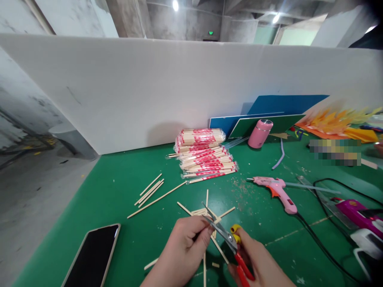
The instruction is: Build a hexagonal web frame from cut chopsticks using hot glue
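My right hand [254, 255] grips scissors [229, 238] with red and yellow handles, their blades parted and pointing up and left. The blades cross right at the fingertips of my left hand [187, 245], which is closed in a pinch. What it pinches is mostly hidden by the fingers and blades. Beneath both hands lies a star-like arrangement of thin wooden sticks [204, 265], its middle partly covered. A short cut piece of stick [215, 264] rests on the table near the right hand.
Wrapped bundles of chopsticks [206, 155] lie ahead on the green table [119, 175]. Several loose sticks [151, 193] are to the left, near a phone [92, 255]. On the right are a pink glue gun [277, 189] with its cord, a pink bottle [260, 134] and a purple tool [359, 215].
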A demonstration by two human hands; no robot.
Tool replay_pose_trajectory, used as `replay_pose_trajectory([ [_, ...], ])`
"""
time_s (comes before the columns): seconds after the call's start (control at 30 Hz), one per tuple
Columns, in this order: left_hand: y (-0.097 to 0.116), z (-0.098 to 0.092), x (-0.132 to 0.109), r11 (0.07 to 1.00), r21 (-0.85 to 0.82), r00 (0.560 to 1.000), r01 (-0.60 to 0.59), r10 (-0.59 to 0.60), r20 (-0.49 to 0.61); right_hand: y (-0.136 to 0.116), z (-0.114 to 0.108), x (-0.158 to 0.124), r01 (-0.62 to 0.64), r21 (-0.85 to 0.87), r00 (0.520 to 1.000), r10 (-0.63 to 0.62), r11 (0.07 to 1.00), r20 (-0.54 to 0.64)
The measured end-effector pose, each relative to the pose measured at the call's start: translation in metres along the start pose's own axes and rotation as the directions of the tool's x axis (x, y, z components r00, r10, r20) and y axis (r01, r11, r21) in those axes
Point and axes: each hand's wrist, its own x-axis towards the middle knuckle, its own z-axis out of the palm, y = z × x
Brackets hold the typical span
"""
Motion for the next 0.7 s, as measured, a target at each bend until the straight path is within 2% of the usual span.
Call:
replay_pose_trajectory([
  [0.13, -0.004, 0.0, 0.001, 1.0, -0.023, 1.0, 0.01, -0.01, 0.013, 0.004, 0.0, 0.0, 0.025, -0.027, 1.0, -0.024, 0.999, 0.02],
  [0.27, -0.004, 0.003, 0.001, 0.998, -0.005, 0.998, 0.055, -0.055, -0.015, 0.003, 0.001, 0.001, -0.011, -0.106, 0.998, 0.004, 0.994, -0.068],
  [0.37, -0.002, 0.013, -0.001, 0.995, 0.066, 0.987, 0.078, -0.068, -0.143, 0.001, 0.005, 0.001, -0.047, -0.145, 0.981, 0.019, 0.988, -0.193],
  [0.47, 0.002, 0.029, 0.0, 0.988, 0.115, 0.932, 0.101, -0.053, -0.359, 0.003, 0.011, 0.0, 0.001, -0.13, 0.958, -0.039, 0.992, -0.285],
  [0.6, 0.012, 0.045, 0.004, 0.959, 0.272, 0.901, 0.079, 0.048, -0.431, 0.011, 0.02, -0.006, 0.085, -0.033, 0.929, -0.091, 0.996, -0.358],
  [0.7, 0.021, 0.051, 0.004, 0.946, 0.32, 0.884, 0.06, 0.098, -0.457, 0.019, 0.024, -0.009, 0.162, 0.041, 0.905, -0.132, 0.986, -0.405],
])
